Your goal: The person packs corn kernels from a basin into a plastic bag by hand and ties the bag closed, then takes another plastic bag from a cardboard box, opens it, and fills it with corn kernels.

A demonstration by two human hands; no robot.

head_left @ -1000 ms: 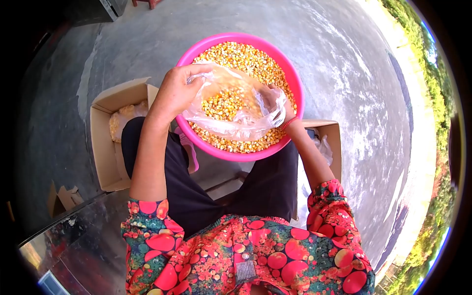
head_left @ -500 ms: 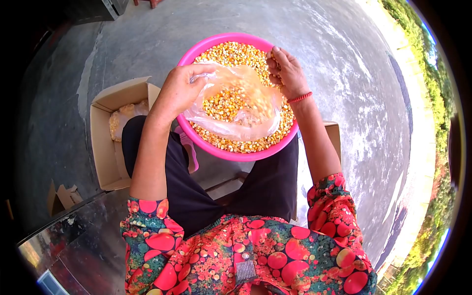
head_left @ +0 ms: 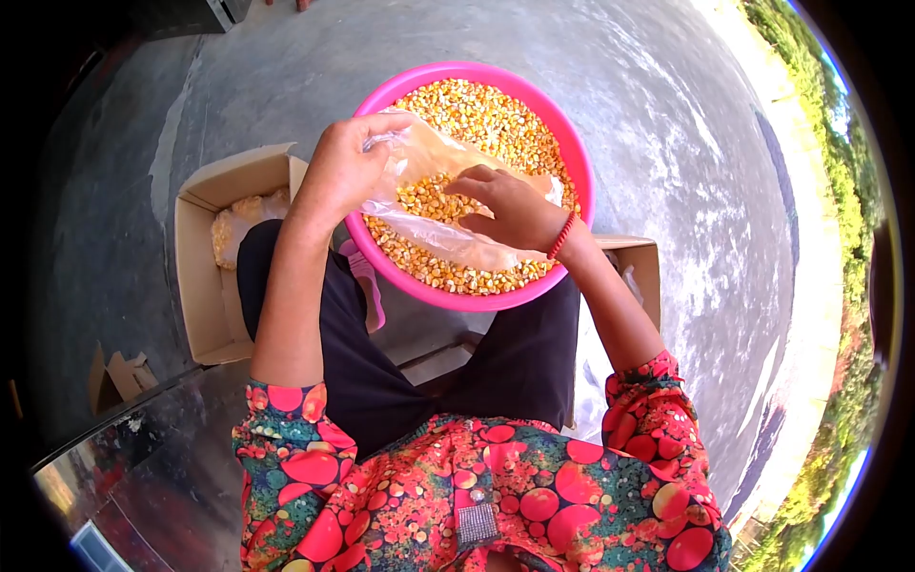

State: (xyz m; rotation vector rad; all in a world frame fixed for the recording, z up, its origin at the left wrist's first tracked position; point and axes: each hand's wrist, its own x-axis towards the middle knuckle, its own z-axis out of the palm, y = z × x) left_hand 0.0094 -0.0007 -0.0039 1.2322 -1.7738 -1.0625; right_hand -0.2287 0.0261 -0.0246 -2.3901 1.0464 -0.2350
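The left hand (head_left: 343, 172) pinched the upper left edge of a clear plastic bag (head_left: 457, 246) between its fingers, which seemed to hold the mouth wide for the right hand (head_left: 515, 205). That hand hung palm down over the opening, its fingers parted and gripping nothing visible; whether kernels lay in the palm, I could not tell. The bag, partly filled, lay on loose corn kernels (head_left: 486, 114) inside a pink basin (head_left: 583, 162), towards its near left rim, where the corn probably propped it. The basin's near edge sat by the knees, perhaps steadied there. Around it spread a grey concrete floor (head_left: 667, 162) with 2 cardboard boxes, 1 at the left (head_left: 214, 319) holding a filled bag (head_left: 227, 238), 1 at the right (head_left: 649, 276). Greenery (head_left: 827, 143) edged the far right.
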